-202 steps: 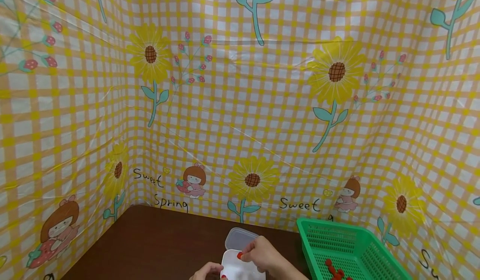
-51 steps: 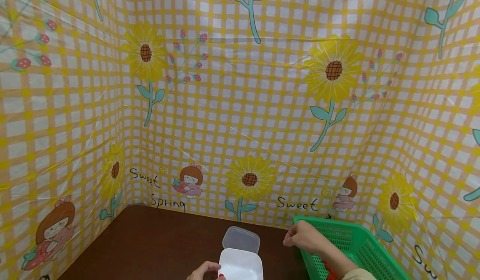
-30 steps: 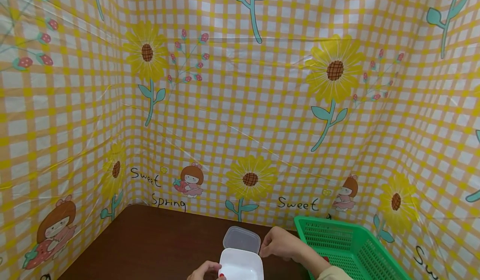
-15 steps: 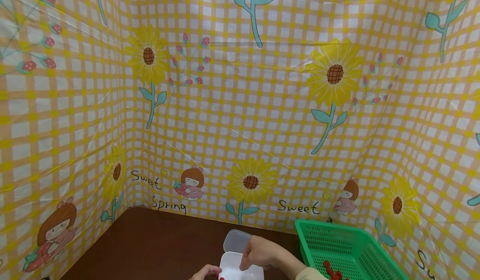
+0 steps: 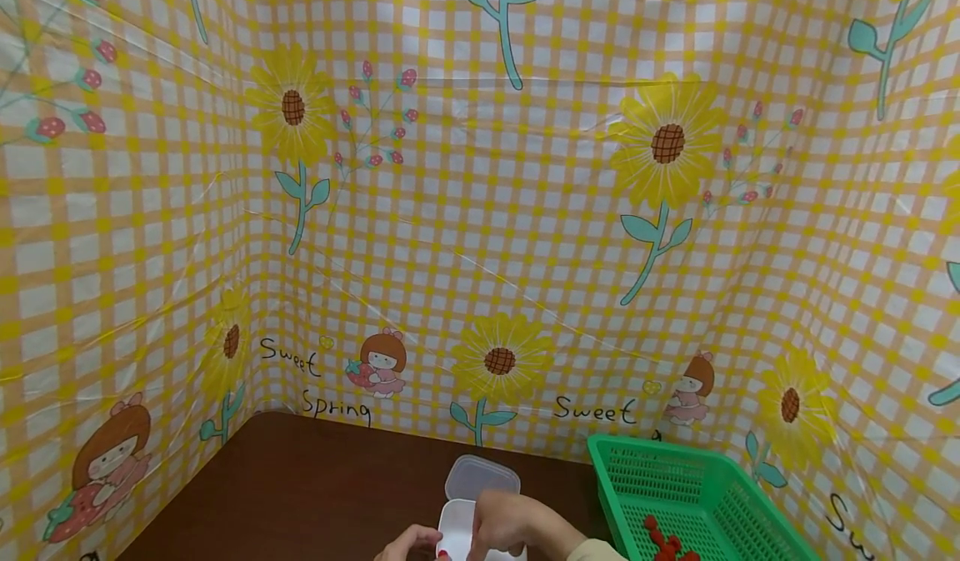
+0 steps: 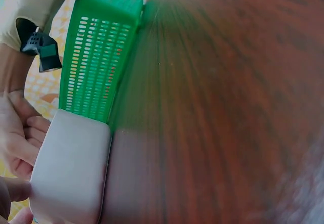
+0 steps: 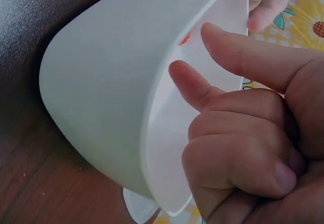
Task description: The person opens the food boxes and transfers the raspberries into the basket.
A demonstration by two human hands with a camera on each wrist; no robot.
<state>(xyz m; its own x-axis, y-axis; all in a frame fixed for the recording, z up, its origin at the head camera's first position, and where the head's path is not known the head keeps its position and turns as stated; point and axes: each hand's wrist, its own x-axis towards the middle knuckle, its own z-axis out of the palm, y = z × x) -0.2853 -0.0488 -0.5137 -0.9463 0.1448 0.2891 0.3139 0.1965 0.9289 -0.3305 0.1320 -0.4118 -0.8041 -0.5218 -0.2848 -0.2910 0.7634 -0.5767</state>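
Observation:
A white plastic box (image 5: 457,518) sits at the bottom centre of the head view. My left hand (image 5: 408,544) grips its left wall. Something small and red (image 5: 442,554) shows beside the left thumb. My right hand (image 5: 510,523) reaches down over the box and covers much of its inside. In the right wrist view, the thumb and forefinger of that right hand (image 7: 243,123) are parted with nothing between them, and the other fingers are curled. Just past the fingertips, a small red piece (image 7: 185,39) lies inside the box.
A green perforated basket (image 5: 611,494) stands on the right, holding several small red rounded pieces (image 5: 663,544). Behind the box lies a translucent lid (image 5: 480,476). Checked cloth (image 5: 450,211) hangs around the dark wooden table (image 5: 315,486).
My right hand has come from the basket leftward to the box and now dips lower into it. Its thumb and forefinger now stand apart. My left hand stays at the box's left side.

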